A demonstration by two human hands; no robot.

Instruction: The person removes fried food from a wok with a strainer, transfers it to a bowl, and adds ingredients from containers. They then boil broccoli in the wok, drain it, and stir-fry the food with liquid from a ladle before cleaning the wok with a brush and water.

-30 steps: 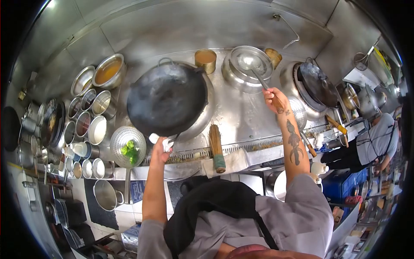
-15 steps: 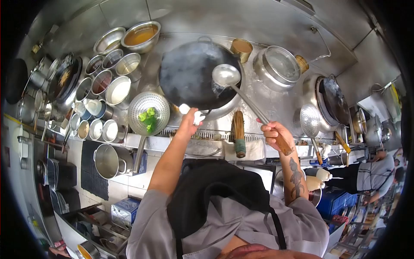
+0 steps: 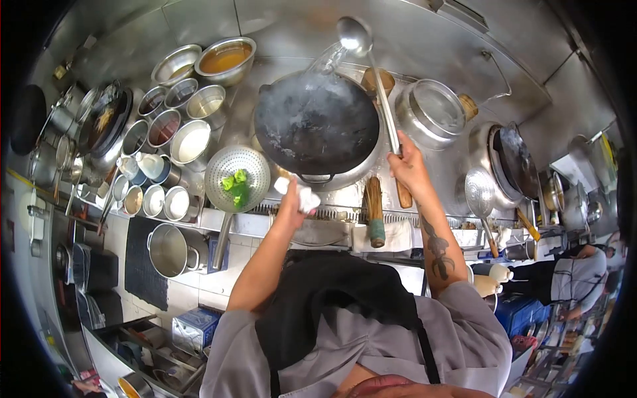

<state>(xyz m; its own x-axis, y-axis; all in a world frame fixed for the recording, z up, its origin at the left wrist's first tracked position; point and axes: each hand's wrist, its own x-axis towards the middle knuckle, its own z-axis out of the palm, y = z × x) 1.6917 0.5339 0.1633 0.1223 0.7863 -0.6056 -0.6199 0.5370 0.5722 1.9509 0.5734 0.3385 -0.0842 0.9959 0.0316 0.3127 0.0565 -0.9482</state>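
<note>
My right hand (image 3: 409, 164) is closed around the wooden grip of a long metal ladle (image 3: 385, 99). The ladle's bowl is raised past the far rim of the wok, with clear liquid splashing (image 3: 326, 60) beside it. A dark, steaming wok (image 3: 318, 126) rests on the stove, a thin layer of moisture inside. My left hand (image 3: 289, 207) grips a folded white cloth (image 3: 304, 198) just in front of the wok, apart from its near loop handle (image 3: 316, 178). Left of the wok, a perforated strainer (image 3: 222, 159) holds green vegetable pieces (image 3: 237, 187).
Several metal seasoning pots (image 3: 190, 142) and two bowls, one with amber liquid (image 3: 225, 60), stand at the left. A bamboo brush (image 3: 375, 212) lies at the front edge. To the right are a metal pot (image 3: 434, 109) and another perforated ladle (image 3: 479, 192). Another person (image 3: 577, 278) stands far right.
My right hand has swung the ladle from over the wok up toward the back wall. Liquid now splashes there. My left hand and cloth have drawn away from the wok's near handle.
</note>
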